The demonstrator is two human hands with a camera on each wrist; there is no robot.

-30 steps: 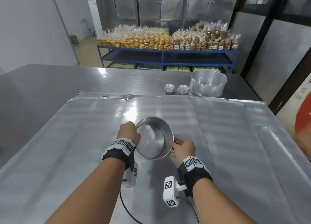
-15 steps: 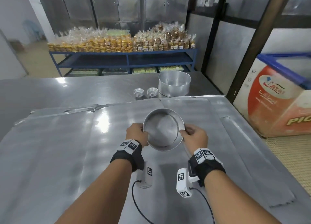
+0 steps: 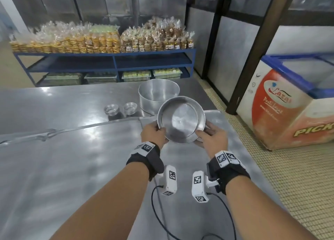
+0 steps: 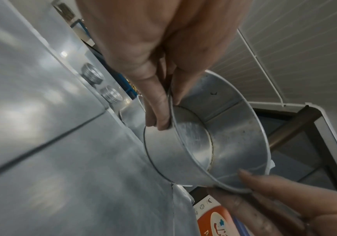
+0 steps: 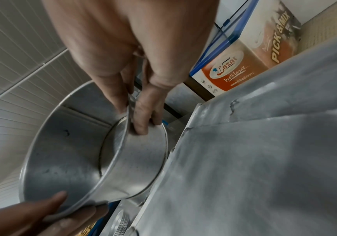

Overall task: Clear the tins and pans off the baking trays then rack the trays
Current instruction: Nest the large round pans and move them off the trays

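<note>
Since the frame 0.5 s earlier, the round pan [image 3: 181, 119] has travelled forward and to the right between both hands, from over the middle of the baking trays [image 3: 72, 167] to their far right corner. Left hand [image 3: 153, 134]: thumb inside the wall, fingers curled on the outside, pinching the rim at the pan's left. Right hand [image 3: 213, 137]: the same pinch at the pan's right, thumb over the rim, fingers beneath. Both grips are confirmed in the wrist views, where the pan [image 4: 204, 143] hangs clear of the tray surface [image 4: 62, 159] and its seam and base disc [image 5: 135, 153] are visible. The pan is tilted, its mouth facing back toward the person and upward; its axis therefore points away and down. It has no long axis, being circular. Directly beyond the fingertips, partly hidden by the pan's far rim, stands the larger deep pan [image 3: 159, 93], upright, mouth up, off the trays. The 2 hands appear equally near it. Judged next step: level the held pan and lower it into or beside the deep pan. Beyond the left hand, 2 small fluted tins [image 3: 120, 108] sit side by side, also off the trays.
</note>
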